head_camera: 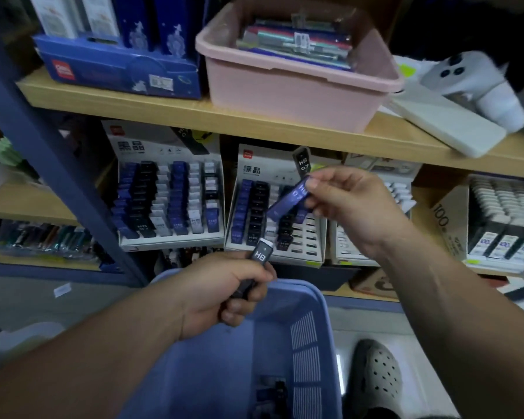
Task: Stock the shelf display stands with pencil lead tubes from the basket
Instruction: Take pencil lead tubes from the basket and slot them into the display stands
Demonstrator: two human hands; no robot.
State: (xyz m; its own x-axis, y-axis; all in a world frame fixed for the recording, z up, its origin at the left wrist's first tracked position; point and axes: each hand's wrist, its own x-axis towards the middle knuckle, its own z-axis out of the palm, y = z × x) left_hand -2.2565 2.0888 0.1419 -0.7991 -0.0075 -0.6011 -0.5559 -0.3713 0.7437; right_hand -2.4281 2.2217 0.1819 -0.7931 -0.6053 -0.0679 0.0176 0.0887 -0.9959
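Note:
My left hand (221, 293) grips a black lead tube (256, 267) marked HB, held over the rim of the blue basket (307, 337). My right hand (348, 204) pinches a blue lead tube (289, 202) marked HB 0.7, raised in front of the middle display stand (312, 237). That stand has filled blue and black columns on its left and several bare slots on its right. A fuller display stand (170, 201) sits to its left. A few tubes (273, 391) lie at the bottom of the basket.
A pink tub (297, 89) of stationery and a blue product box (118, 68) sit on the wooden shelf above. A white phone (463, 77) and a white slab lie at that shelf's right end. More stock boxes (502, 219) stand at the right. A shoe (375, 376) is beside the basket.

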